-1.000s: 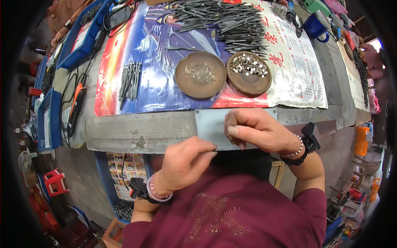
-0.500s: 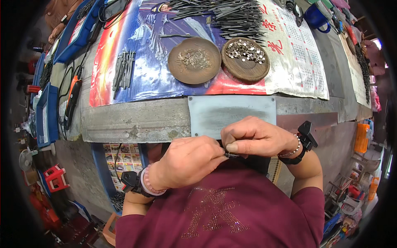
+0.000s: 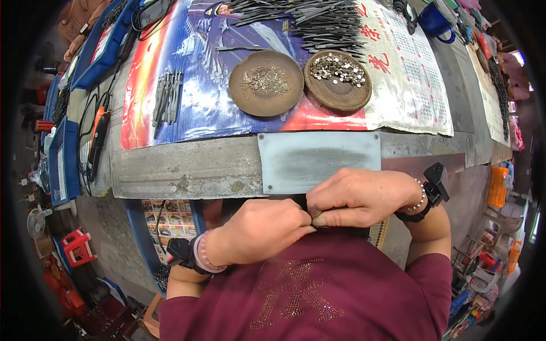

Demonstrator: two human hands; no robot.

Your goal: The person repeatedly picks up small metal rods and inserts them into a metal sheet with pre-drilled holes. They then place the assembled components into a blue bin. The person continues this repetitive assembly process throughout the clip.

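My left hand (image 3: 260, 227) and my right hand (image 3: 361, 196) meet in front of my chest, just off the bench's near edge. Both are closed, fingertips pinched together and touching. Whatever sits between them is hidden by the fingers. Beyond the hands lies a pale blue-grey pad (image 3: 284, 179) with a dark smudge. Further back, a shallow brown dish (image 3: 265, 108) holds thin metal pins. Beside it, a brown bowl (image 3: 335, 99) contains small shiny round pieces.
A heap of slim black parts (image 3: 330, 31) lies at the back, with a smaller bunch (image 3: 167, 99) at left. An orange-and-black corded tool (image 3: 98, 136) rests near a blue bin (image 3: 63, 162). A blue mug (image 3: 437, 23) stands back right.
Both hands have drawn slightly nearer my body, and the fingertips are closer together. A small dark metallic piece that showed between them is now covered.
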